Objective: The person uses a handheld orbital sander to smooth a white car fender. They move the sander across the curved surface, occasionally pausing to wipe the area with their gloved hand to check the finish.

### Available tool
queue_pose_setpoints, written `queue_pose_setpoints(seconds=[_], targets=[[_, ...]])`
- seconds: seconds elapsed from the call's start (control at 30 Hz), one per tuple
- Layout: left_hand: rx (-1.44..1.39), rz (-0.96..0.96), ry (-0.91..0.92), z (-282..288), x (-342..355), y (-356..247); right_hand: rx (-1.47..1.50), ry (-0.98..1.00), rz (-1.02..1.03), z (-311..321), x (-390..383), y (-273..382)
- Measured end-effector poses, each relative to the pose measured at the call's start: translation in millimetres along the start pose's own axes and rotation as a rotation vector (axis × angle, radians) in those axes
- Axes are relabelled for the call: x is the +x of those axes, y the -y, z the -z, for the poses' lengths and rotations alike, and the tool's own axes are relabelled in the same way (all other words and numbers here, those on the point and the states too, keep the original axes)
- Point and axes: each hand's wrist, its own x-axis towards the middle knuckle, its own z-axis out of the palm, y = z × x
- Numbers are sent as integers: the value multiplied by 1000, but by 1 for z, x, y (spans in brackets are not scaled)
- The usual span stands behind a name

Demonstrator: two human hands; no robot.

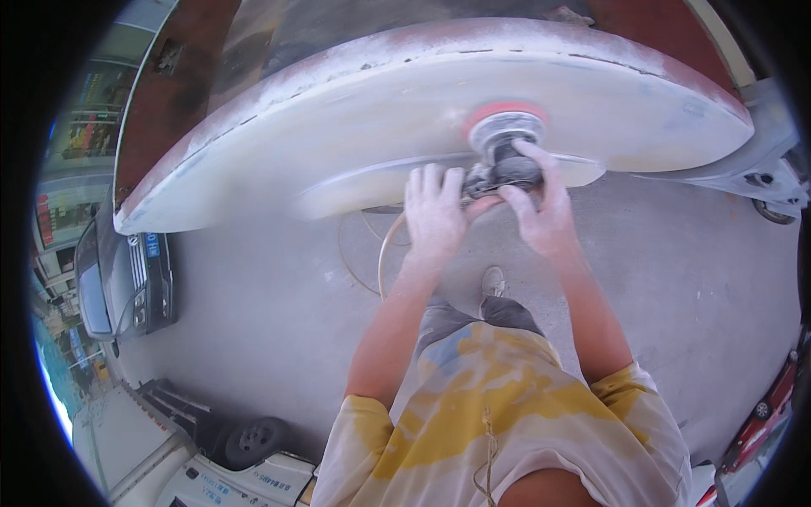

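Observation:
A dusty black sander (513, 166) with a red-rimmed round pad (507, 118) is pressed against a long, whitish car body panel (363, 118). My right hand (545, 203) wraps round the sander's body, its fingers along the right side and below. At the sander's left end, my left hand (435, 207) is closed on its handle, the fingers partly hidden. White dust coats both hands. The pad's edge looks smeared by motion. From beneath my left hand a tan hose (388, 249) hangs down toward the floor.
Past the panel lie dark red and grey surfaces (274, 34) of the same vehicle. A black car (135, 279) stands at the left, and a white truck (228, 486) at the lower left. A grey vehicle part (764, 182) and a red car (764, 406) are at the right.

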Motion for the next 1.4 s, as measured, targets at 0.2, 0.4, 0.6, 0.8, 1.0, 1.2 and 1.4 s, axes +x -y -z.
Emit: queue_pose_setpoints(seconds=[0.2, 0.4, 0.6, 0.8, 1.0, 1.2, 1.4], targets=[[-131, 0, 41, -17, 8, -25, 183, -46, -119, 26, -8, -9], [-65, 88, 75, 34, -8, 40, -34, -30, 45, -50, -7, 1], [74, -49, 124, 96, -12, 123, -181, -283, -152, -174, -7, 47], [144, -250, 160, 109, 19, 117, -25, -815, -312, -199, 14, 56], [104, -479, 244, 70, 62, 28, 372, -1047, -346, -112, 29, 23], [181, -648, 258, 99, 76, 40, 321, -1080, -356, -145, 30, 31], [239, -683, 327, 101, 83, 52, 283, -1094, -343, -155, 33, 29]])
